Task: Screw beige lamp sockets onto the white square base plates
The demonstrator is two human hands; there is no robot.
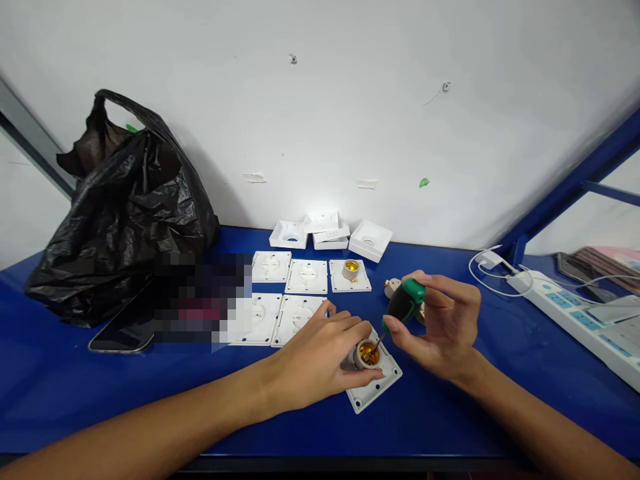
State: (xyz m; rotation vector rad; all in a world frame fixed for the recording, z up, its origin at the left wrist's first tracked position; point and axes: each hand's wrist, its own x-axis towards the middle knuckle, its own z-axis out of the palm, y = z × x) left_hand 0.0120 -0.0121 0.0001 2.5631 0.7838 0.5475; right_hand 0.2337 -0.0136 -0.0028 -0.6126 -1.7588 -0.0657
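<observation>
My left hand point(333, 347) grips a lamp socket point(369, 353) with a brass-coloured inside, pressed onto a square white base plate point(367, 395). The fingers and thumb close round the socket's sides. In my right hand point(445, 327) is a screwdriver point(406, 303) with a green and black handle, pinched between thumb and fingers. Its shaft slants down into the socket; the tip is hard to make out. Behind the screwdriver handle, more loose sockets point(393, 287) are partly hidden. Another plate with a socket point(351, 268) fixed on it lies farther back.
Several white plates point(306, 275) lie left of centre, and square white covers point(370, 240) stand by the wall. A black plastic bag point(135, 200) and a phone point(125, 327) are at left. A power strip point(575, 313) with a white cable lies at right on the blue table point(225, 407).
</observation>
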